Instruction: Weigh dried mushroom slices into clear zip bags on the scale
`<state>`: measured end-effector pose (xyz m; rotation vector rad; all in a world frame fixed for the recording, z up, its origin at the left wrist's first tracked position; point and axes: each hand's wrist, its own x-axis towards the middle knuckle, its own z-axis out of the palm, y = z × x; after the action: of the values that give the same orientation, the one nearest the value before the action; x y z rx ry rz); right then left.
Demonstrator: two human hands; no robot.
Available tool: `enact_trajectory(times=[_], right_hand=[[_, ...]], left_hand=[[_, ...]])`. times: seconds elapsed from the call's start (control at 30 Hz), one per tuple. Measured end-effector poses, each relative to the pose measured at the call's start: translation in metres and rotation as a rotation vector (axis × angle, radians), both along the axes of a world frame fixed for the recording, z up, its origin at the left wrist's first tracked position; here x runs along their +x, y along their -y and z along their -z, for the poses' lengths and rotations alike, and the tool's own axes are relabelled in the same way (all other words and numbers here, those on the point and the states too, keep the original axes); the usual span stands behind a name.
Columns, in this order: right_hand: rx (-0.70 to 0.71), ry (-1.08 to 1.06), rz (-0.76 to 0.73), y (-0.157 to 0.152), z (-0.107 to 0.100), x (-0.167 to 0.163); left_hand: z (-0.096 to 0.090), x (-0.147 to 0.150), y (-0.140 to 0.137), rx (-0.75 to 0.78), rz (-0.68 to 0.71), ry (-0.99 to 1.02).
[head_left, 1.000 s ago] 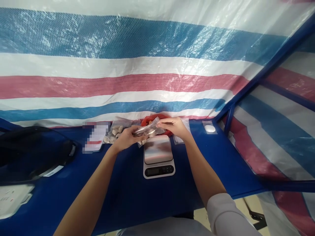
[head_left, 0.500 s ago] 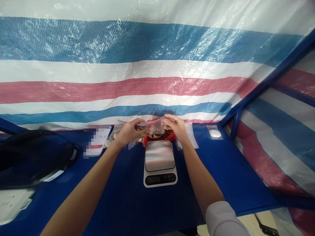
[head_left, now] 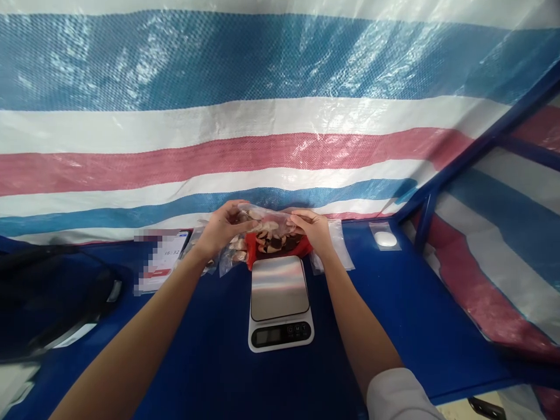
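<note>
A clear plastic bag with pale pieces in it is stretched between my two hands. My left hand pinches its left end, and my right hand pinches the right end. Below and behind it sits a red bag, open at the top, full of dark and pale dried slices. In front of that is a white kitchen scale with a bare metal plate. Filled clear bags lie left of the red bag, partly under my left wrist.
Flat clear bags lie right of the red bag. Farther right is a small bag with a round white thing. A phone and a black strapped object are at the left. Striped sheeting hangs behind the blue table.
My left hand has risen slightly, lifting the bag's left side, so more of the red bag's contents shows. The camera view has shifted a little.
</note>
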<state>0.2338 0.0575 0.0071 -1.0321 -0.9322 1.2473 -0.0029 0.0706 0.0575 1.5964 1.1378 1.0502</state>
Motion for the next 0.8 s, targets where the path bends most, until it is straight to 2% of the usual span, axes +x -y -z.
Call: enact_trajectory(times=[0.2,0.4,0.63,0.8], right_hand=[[-0.044,0.014,0.019,-0.002,0.002,0.004],[-0.05,0.075,0.048,-0.005,0.011,0.003],[-0.006,0.186,0.086,-0.006,0.016,0.006],[-0.033,0.101,0.035,-0.004,0.013,0.006]], left_hand=[[-0.009,0.004,-0.005,0.096,-0.008,-0.212],[-0.021,0.008,-0.011,0.227,0.063,-0.369],[-0.029,0.013,-0.019,0.25,0.06,-0.374],[-0.038,0.024,-0.022,0.288,0.083,-0.333]])
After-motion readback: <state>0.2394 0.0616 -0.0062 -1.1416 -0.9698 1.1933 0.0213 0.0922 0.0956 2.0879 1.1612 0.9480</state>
